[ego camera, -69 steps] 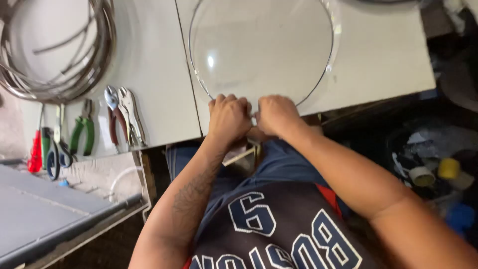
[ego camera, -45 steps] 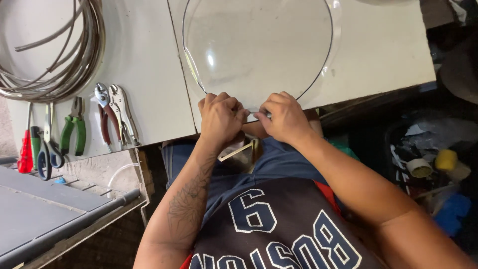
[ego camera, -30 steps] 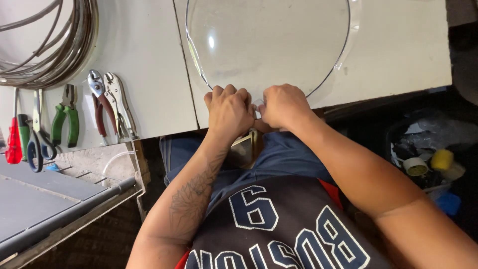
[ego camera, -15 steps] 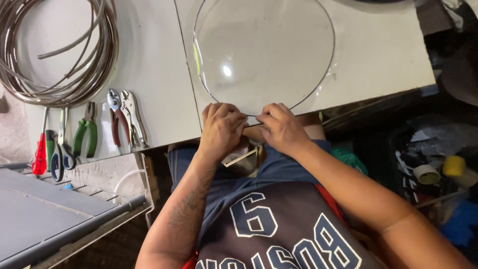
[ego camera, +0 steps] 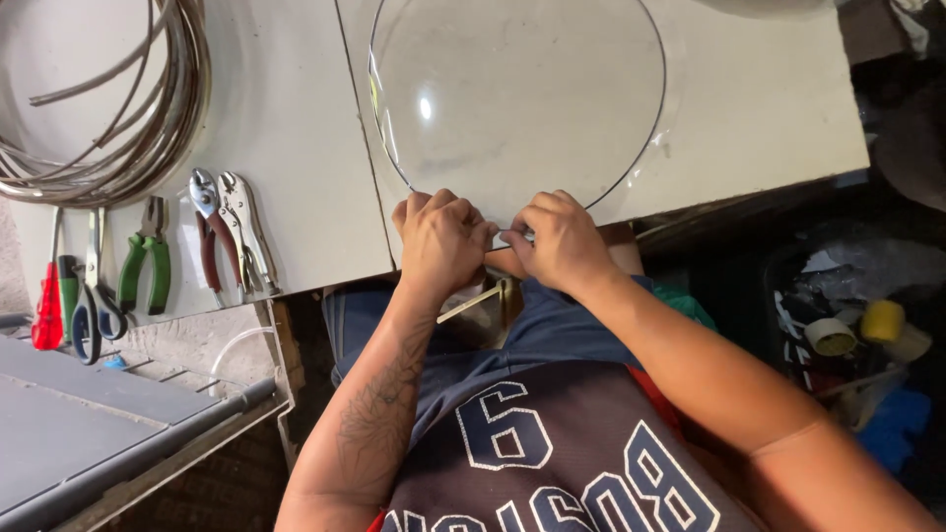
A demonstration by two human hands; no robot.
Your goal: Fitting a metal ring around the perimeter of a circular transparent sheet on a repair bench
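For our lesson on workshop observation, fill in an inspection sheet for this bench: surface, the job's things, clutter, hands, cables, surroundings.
Surface: pale worktable, made of two panels with a seam between them.
Job's things: large clear disc with thin dark wire rim lying flat on the table; its near edge is at the hands.
Clutter: pliers, locking pliers, green-handled pliers, scissors and red-handled screwdriver in a row at the table edge.
Hands: left hand and right hand both pinch the rim, close together.
Cables: coil of grey cable on the table.
Surroundings: tape rolls in a dark bin below.
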